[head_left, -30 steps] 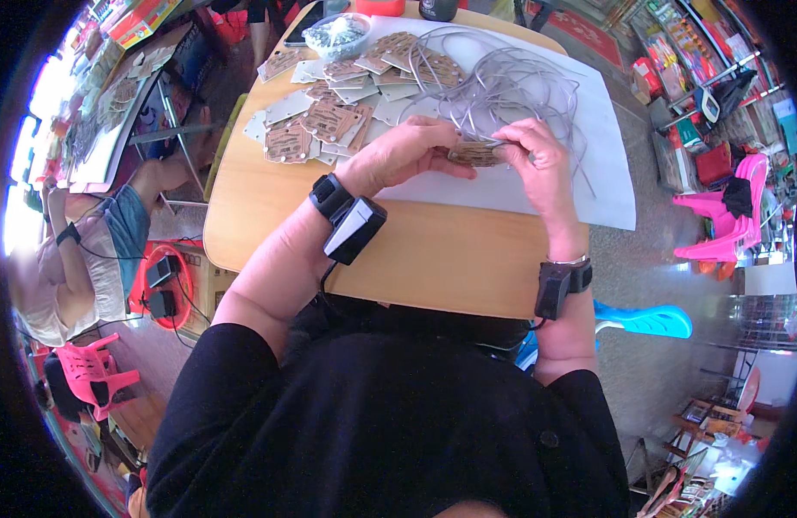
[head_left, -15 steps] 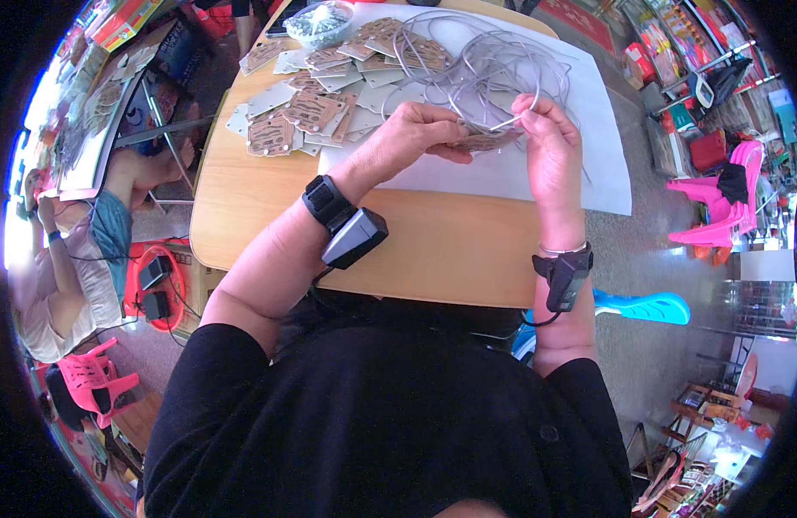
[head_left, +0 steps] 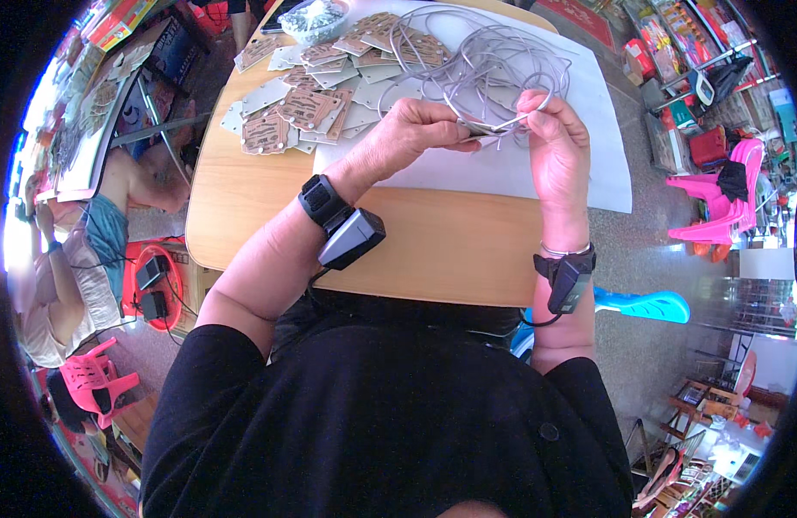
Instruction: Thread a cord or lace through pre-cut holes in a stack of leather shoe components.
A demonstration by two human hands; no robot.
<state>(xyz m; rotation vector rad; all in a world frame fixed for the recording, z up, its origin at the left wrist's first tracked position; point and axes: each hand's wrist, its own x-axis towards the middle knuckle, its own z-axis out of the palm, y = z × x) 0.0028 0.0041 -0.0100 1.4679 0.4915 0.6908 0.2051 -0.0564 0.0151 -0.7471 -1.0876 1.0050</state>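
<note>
Over the white sheet [head_left: 601, 177], my left hand [head_left: 416, 134] pinches a thin flat board [head_left: 474, 138], seen nearly edge-on and mostly covered by the fingers. My right hand [head_left: 556, 129] is closed on a grey cord [head_left: 505, 126], thumb against fingertips. The cord spans the small gap between both hands; whether it passes through the board I cannot tell. Just beyond them lies a loose tangle of grey cord [head_left: 450, 24]. To the left of my left hand is a spread pile of flat boards [head_left: 308, 105], some brown with dark printed shapes, others pale.
A clear bowl [head_left: 316, 24] of small dark and white bits stands at the table's [head_left: 450, 250] far left. Another person [head_left: 66, 285] sits at the left near a red tub [head_left: 161, 289]. Pink chairs [head_left: 731, 194] and stocked shelves stand at the right.
The board in my left hand has tilted from showing its brown face to nearly edge-on. My right hand has shifted slightly to the right with the cord.
</note>
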